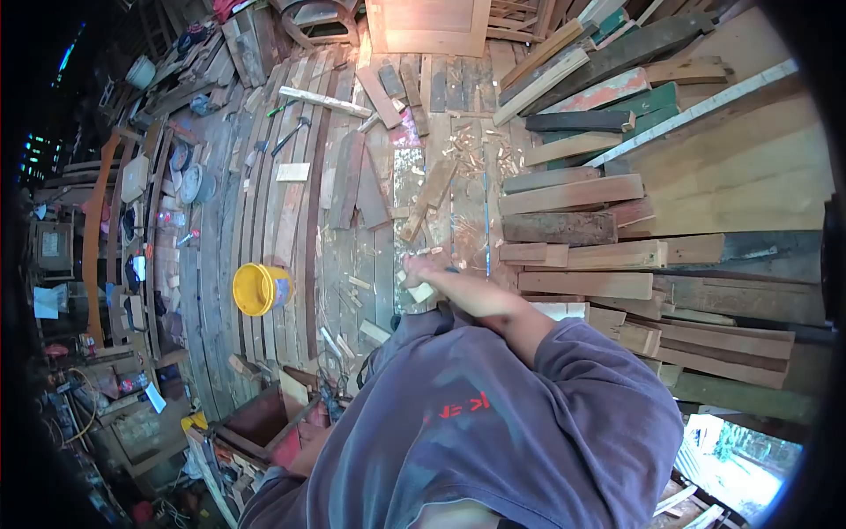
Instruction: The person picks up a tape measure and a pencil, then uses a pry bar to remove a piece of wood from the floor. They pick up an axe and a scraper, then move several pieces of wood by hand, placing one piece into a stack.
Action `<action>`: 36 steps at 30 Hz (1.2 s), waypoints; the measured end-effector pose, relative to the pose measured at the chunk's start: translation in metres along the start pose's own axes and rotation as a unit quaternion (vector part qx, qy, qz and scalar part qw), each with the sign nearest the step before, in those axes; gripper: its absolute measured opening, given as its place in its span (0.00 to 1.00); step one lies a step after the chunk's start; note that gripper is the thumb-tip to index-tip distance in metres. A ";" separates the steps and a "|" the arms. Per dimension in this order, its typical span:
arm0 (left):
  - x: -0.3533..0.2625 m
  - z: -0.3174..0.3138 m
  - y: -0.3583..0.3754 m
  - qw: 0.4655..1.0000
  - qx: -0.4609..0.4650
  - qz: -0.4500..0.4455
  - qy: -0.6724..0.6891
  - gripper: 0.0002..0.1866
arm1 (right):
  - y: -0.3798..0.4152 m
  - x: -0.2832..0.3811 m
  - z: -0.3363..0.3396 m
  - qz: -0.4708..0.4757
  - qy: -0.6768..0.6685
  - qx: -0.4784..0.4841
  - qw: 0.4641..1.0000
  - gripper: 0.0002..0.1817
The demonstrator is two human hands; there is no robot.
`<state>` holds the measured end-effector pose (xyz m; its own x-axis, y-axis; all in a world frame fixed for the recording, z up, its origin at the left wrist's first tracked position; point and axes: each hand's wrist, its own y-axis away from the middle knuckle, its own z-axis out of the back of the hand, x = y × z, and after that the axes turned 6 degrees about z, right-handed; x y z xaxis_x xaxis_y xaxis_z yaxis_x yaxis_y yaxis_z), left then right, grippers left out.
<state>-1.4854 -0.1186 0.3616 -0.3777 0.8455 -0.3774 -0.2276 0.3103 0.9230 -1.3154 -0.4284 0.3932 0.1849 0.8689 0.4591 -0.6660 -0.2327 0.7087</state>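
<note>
My right hand reaches forward over the plank floor, its fingers looking curled. A short pale wood block lies against it and appears to be in its grip, though the fingers are small in view. Just ahead, a longer rough board rests at a slant on the floor. My left hand is low at the left beside an open wooden box; its fingers are mostly hidden by the box edge and my shirt, so its grip does not show.
A yellow bucket stands on the left planks. Beyond it lie a hammer and a flat pale offcut. Stacked timber pieces line the right side. Wood shavings litter the floor ahead, below a wooden panel.
</note>
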 end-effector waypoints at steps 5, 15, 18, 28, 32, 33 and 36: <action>-0.003 -0.020 0.003 1.000 0.003 0.011 0.001 0.15 | 0.013 -0.018 0.016 0.001 0.012 -0.002 1.000 0.55; -0.011 -0.038 0.003 1.000 0.009 0.022 0.012 0.15 | -0.010 -0.074 0.009 -0.011 0.037 0.034 0.999 0.55; -0.013 -0.041 0.003 1.000 0.009 0.021 0.017 0.15 | -0.011 -0.077 0.014 0.003 0.067 0.024 0.997 0.56; -0.022 -0.047 0.001 0.999 0.016 0.018 0.023 0.15 | -0.008 -0.078 0.022 -0.010 0.059 -0.004 0.998 0.54; -0.024 -0.048 -0.001 0.999 0.019 0.014 0.022 0.14 | -0.005 -0.068 0.028 -0.033 0.062 0.038 0.997 0.56; -0.024 -0.047 -0.002 1.000 0.020 0.015 0.018 0.14 | -0.001 -0.064 0.032 -0.030 0.069 0.041 0.996 0.56; -0.024 -0.038 -0.005 0.999 0.031 0.014 -0.004 0.14 | 0.001 -0.062 0.031 -0.027 0.070 0.047 0.996 0.56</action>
<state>-1.5091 -0.1566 0.3628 -0.3760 0.8576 -0.3509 -0.1604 0.3127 0.9362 -1.3050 -0.4958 0.3826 0.1113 0.9321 0.3447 -0.5863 -0.2184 0.7801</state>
